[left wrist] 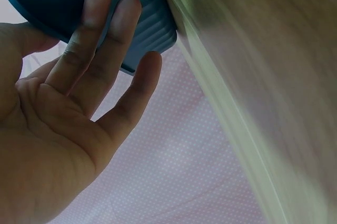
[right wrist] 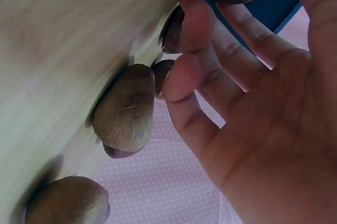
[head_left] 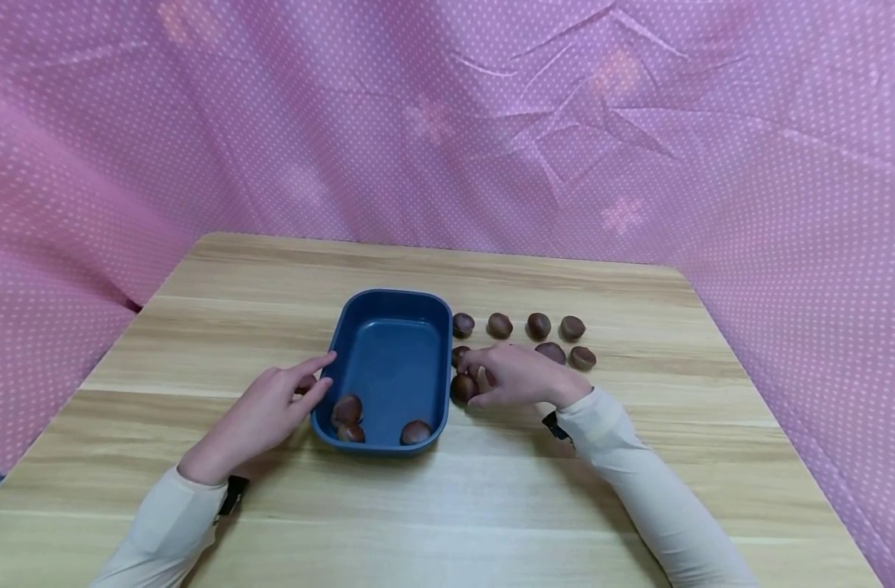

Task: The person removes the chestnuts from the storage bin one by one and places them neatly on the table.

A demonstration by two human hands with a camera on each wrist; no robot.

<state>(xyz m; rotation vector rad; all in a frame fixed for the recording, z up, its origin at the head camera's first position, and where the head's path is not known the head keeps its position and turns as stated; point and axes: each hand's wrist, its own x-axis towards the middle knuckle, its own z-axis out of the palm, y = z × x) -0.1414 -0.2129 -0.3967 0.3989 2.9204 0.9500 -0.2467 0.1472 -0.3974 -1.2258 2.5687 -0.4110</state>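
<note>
A blue rectangular tray (head_left: 393, 300) holds three chestnuts: one chestnut (head_left: 416, 433) in its near right corner and two at the near left. My left hand (head_left: 271, 408) is at the tray's left side, thumb and index finger at the rim. In the left wrist view, the other fingers (left wrist: 122, 21) lie extended against its ribbed outer wall. Beside the tray's right wall, my right hand (head_left: 521, 376) pinches a brown chestnut (head_left: 464, 389) between thumb and fingers. Another chestnut (head_left: 459, 356) is partly hidden by this hand.
Beyond the right hand, several chestnuts stand in a back row, from one near the tray (head_left: 463, 325) to the last chestnut (head_left: 572, 328). Two more, including a chestnut (head_left: 583, 358), lie nearer. Pink dotted cloth (head_left: 447, 163) hangs behind the wooden table (head_left: 565, 514).
</note>
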